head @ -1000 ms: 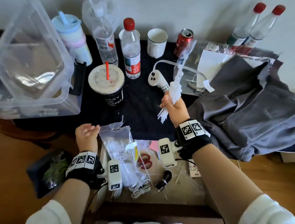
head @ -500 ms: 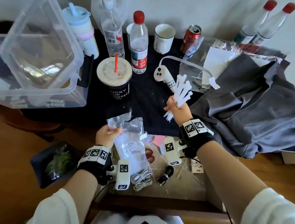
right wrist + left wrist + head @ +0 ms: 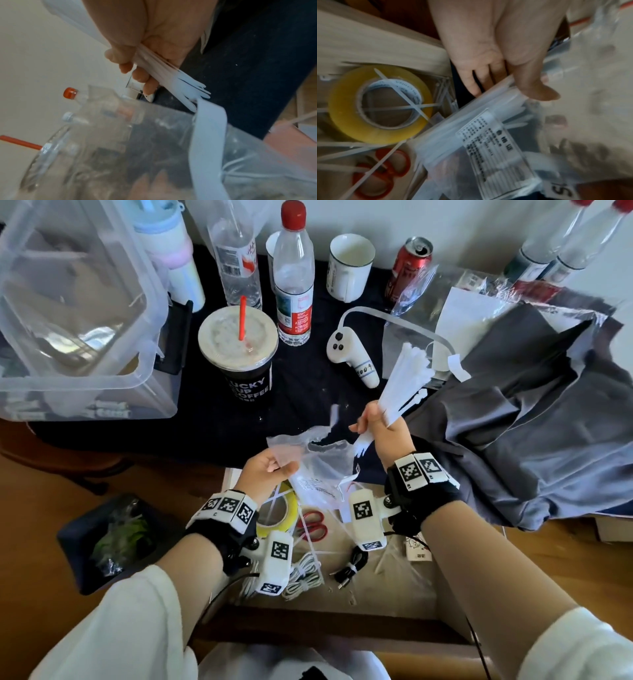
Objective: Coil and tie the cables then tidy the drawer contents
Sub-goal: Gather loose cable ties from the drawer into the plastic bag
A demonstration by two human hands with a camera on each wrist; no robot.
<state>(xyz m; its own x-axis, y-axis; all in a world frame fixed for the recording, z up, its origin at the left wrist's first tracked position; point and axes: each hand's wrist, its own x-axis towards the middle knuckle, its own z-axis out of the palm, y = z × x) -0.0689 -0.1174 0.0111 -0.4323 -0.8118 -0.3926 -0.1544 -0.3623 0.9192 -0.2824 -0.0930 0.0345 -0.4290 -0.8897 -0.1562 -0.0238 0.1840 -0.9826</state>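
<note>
1. Right hand (image 3: 385,433) raised over the near edge of the dark worktop (image 3: 301,405), grip closed round a bundle of white cable ties (image 3: 406,381); heads fanning up and to the right, tapered tails poking out below the fist.
2. In the right wrist view, same bundle (image 3: 171,78) clamped between curled fingers (image 3: 140,75) and palm, tails spread just above the open mouth of a clear plastic bag (image 3: 154,142).
3. Left hand (image 3: 270,474) lower and to the left, thumb and fingers pinching the top edge of that clear bag (image 3: 318,470); bag hanging over the open drawer (image 3: 394,594), printed label on its side, more white ties inside.
4. Left wrist view: thumb (image 3: 537,86) pressed on the bag's lip against the fingers, label (image 3: 491,146) and ties visible through the plastic.
5. Drawer contents below the hands: yellow tape roll (image 3: 284,510) with loose ties lying across it, red-handled scissors (image 3: 313,525) just right of it, a coiled white cable (image 3: 305,577) near the front, a coiled and tied black cable (image 3: 352,568) to its right.
6. On the worktop, farther off: lidded coffee cup (image 3: 239,350) with red straw, water bottle (image 3: 294,278) with red cap, white mug (image 3: 349,266), red can (image 3: 409,265), white controller (image 3: 352,356).
7. Clear storage box (image 3: 78,313) at far left; grey cloth (image 3: 534,412) heaped at right.
</note>
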